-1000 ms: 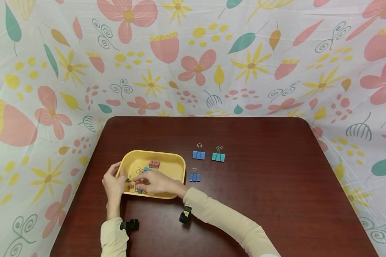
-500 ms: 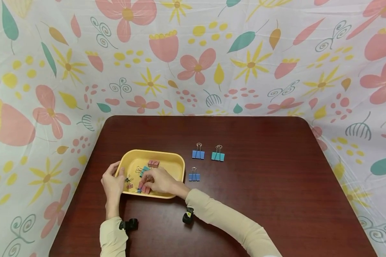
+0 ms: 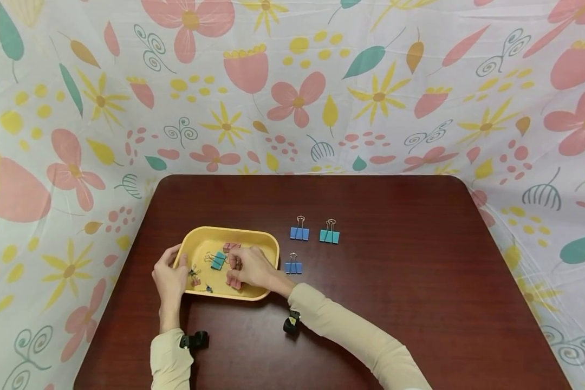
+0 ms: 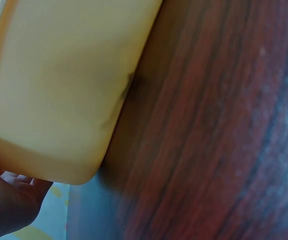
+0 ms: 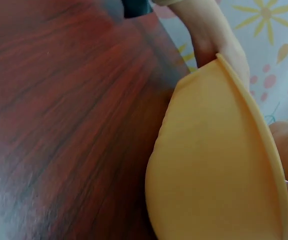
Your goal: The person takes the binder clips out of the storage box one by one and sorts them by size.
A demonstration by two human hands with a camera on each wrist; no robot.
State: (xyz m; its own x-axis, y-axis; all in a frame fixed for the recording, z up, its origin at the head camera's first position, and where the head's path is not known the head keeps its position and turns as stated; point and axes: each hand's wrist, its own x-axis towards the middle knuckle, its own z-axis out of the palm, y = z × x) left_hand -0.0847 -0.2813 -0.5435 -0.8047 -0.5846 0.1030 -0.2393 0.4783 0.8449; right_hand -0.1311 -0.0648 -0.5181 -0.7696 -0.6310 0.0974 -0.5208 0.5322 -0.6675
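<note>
Now the right hand (image 3: pixel 253 266) holds a pink clip (image 3: pixel 234 284)

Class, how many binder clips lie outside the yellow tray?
3: a far blue clip, a near blue clip, and a teal clip right of the far one.

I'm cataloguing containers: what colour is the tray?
The tray is yellow; the head view shows it best.

R hand (image 3: pixel 255 269) partly covers pink clip (image 3: pixel 234 284) by its thumb. Dark clip (image 3: pixel 208 288) too small for detail. L wrist cam: L hand (image 4: pixel 11 205) cut off by L edge, tabletop (image 4: pixel 209 130) blurry. R wrist cam: tray (image 5: pixel 209 165) wall hides contents; R hand cropped at R edge.
</note>
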